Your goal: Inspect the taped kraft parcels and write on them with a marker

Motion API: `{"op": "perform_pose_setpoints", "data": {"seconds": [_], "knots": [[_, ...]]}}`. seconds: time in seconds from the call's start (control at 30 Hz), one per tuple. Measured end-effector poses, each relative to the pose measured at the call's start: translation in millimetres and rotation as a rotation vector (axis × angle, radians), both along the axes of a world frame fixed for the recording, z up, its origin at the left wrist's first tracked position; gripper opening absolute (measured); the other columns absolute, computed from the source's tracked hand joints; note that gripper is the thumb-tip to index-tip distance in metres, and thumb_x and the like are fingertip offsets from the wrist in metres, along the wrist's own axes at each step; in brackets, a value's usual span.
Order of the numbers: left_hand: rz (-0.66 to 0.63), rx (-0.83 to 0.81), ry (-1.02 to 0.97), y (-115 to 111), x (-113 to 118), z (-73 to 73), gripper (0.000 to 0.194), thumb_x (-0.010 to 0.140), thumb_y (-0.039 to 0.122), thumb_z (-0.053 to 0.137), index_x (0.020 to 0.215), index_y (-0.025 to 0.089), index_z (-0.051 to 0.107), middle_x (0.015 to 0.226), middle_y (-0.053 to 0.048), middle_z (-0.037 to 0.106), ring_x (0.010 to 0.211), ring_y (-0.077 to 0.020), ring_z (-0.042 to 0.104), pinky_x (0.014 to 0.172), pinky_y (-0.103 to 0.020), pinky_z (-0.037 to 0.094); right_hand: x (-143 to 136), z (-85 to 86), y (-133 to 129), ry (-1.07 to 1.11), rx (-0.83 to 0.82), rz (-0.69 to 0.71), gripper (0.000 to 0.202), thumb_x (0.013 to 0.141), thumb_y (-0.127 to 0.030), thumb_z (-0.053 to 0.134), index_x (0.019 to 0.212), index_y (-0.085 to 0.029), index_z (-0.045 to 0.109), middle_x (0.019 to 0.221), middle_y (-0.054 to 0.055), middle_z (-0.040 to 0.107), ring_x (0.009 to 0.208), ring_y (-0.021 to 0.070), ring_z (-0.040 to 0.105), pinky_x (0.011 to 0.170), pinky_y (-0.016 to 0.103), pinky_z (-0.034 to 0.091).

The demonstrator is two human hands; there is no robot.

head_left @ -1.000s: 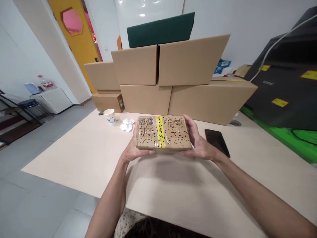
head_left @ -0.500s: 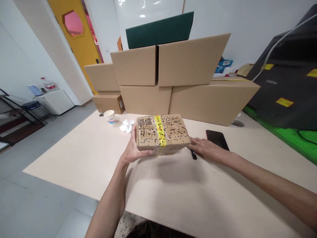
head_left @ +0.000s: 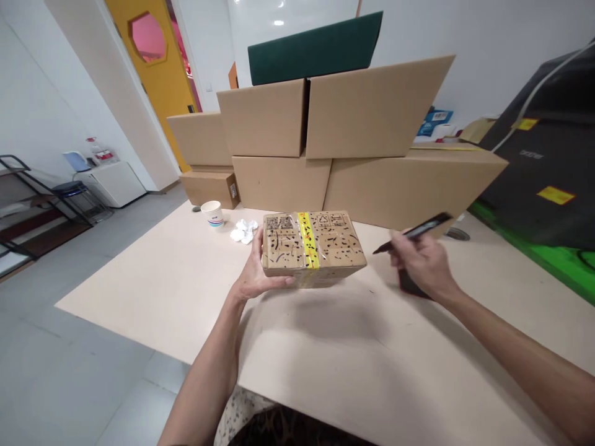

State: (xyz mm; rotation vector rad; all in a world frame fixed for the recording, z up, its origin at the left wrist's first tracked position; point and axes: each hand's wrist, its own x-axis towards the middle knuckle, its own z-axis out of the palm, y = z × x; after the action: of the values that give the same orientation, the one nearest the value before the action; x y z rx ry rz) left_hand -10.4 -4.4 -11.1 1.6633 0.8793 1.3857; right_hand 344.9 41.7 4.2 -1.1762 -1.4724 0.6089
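Nearest to us, our two bare hands work over one pale desk. With our left hand we hold one small cardboard box at its left side; that grip is closed on it, the thumb lying along the lower front edge. The small cardboard box is in front of us, near the middle of the desk, its top tilted towards us, with a shadow on the desk below. One yellow tape strip crosses that top, among many dark marks too numerous for us to count.

In our right hand we pinch one black pen, a grip of thumb and fingers pressed together; its tip points left towards the small cardboard box, apart from it. Beneath this hand we see one dark phone, partly covered.

Farther off, left of the small cardboard box, we have one crumpled white tissue and one upright paper cup, just beside each other.

Behind these we count six larger cartons: two below and two above in the middle, and one on another at the left. One dark green box lies on top. To the right we see one black cover with two yellow labels. Farthest, at the left, is one yellow door.
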Motion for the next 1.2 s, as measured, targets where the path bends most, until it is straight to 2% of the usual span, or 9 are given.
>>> {"op": "perform_pose_setpoints", "data": {"seconds": [0.1,0.23,0.33,0.47,0.57,0.7,0.93,1.1,1.2], "knots": [[0.021,-0.01,0.002,-0.9,-1.3,-0.3,0.135,0.054,0.051,0.1,0.163,0.031,0.023,0.153,-0.018,0.047,0.155,-0.0489,0.033,0.127,-0.077,0.022,-6.4,27.0,-16.7,0.468,0.027,-0.015,0.04,0.08,-0.06,0.08,0.076,-0.025,0.059,0.052,-0.005,0.057,0.038,0.0121,0.047,0.035,0.026,0.035],[0.047,-0.01,0.033,-2.2,-2.3,4.2,0.132,0.055,0.048,0.1,0.163,0.03,0.025,0.154,-0.018,0.048,0.154,-0.0493,0.035,0.127,-0.078,0.022,-16.9,57.5,-38.6,0.578,0.031,0.132,0.039,0.072,-0.054,0.087,0.083,-0.022,0.068,0.054,-0.005,0.059,0.039,0.0107,0.05,0.035,0.024,0.037],[0.007,0.016,0.024,-2.1,-2.0,7.6,0.13,0.059,0.045,0.099,0.164,0.032,0.024,0.16,-0.017,0.045,0.152,-0.0472,0.04,0.126,-0.075,0.029,-26.9,71.2,-52.4,0.529,0.064,0.223,0.035,0.073,-0.045,0.088,0.082,-0.025,0.061,0.056,-0.007,0.057,0.041,0.0107,0.052,0.035,0.023,0.037],[0.008,0.027,0.025,-1.6,-1.9,6.3,0.129,0.059,0.047,0.099,0.164,0.032,0.024,0.154,-0.017,0.051,0.151,-0.0477,0.041,0.125,-0.076,0.031,-41.2,81.4,-64.1,0.479,0.089,0.308,0.032,0.08,-0.042,0.082,0.08,-0.026,0.055,0.056,-0.008,0.057,0.041,0.0111,0.053,0.035,0.023,0.038],[0.052,0.017,0.031,-0.9,-2.4,2.5,0.134,0.055,0.051,0.1,0.164,0.03,0.024,0.151,-0.018,0.052,0.153,-0.0491,0.038,0.127,-0.076,0.026,-51.7,89.0,-68.8,0.467,0.108,0.357,0.026,0.082,-0.042,0.08,0.081,-0.025,0.06,0.057,-0.006,0.06,0.041,0.0115,0.053,0.034,0.024,0.038],[0.065,0.013,0.038,-0.7,-0.8,1.9,0.137,0.054,0.054,0.099,0.165,0.032,0.022,0.155,-0.017,0.048,0.152,-0.0489,0.039,0.127,-0.076,0.024,-64.3,100.6,-73.2,0.298,0.09,0.446,0.024,0.082,-0.044,0.082,0.085,-0.023,0.07,0.058,-0.004,0.062,0.041,0.0111,0.052,0.036,0.025,0.039],[0.046,0.022,0.032,-0.7,2.3,4.3,0.136,0.053,0.052,0.1,0.165,0.035,0.023,0.164,-0.014,0.039,0.154,-0.0471,0.035,0.128,-0.072,0.026,-88.7,109.6,-75.3,0.084,0.25,0.271,0.026,0.087,-0.034,0.077,0.07,-0.023,0.061,0.059,-0.005,0.054,0.05,0.0096,0.047,0.044,0.024,0.039],[0.021,0.025,0.002,1.0,2.7,1.7,0.135,0.056,0.049,0.099,0.165,0.034,0.022,0.165,-0.016,0.038,0.153,-0.0474,0.038,0.125,-0.073,0.032,-101.8,102.3,-67.6,-0.091,0.289,0.364,0.026,0.086,-0.024,0.07,0.064,-0.023,0.055,0.056,-0.006,0.049,0.05,0.0088,0.042,0.046,0.023,0.034],[0.023,0.042,-0.003,1.4,3.8,2.7,0.132,0.056,0.049,0.099,0.164,0.034,0.026,0.164,-0.015,0.039,0.151,-0.0464,0.04,0.125,-0.072,0.033,-102.6,96.9,-62.2,-0.035,0.277,0.323,0.028,0.087,-0.031,0.07,0.066,-0.024,0.055,0.055,-0.006,0.048,0.049,0.0089,0.041,0.045,0.023,0.034]]}}
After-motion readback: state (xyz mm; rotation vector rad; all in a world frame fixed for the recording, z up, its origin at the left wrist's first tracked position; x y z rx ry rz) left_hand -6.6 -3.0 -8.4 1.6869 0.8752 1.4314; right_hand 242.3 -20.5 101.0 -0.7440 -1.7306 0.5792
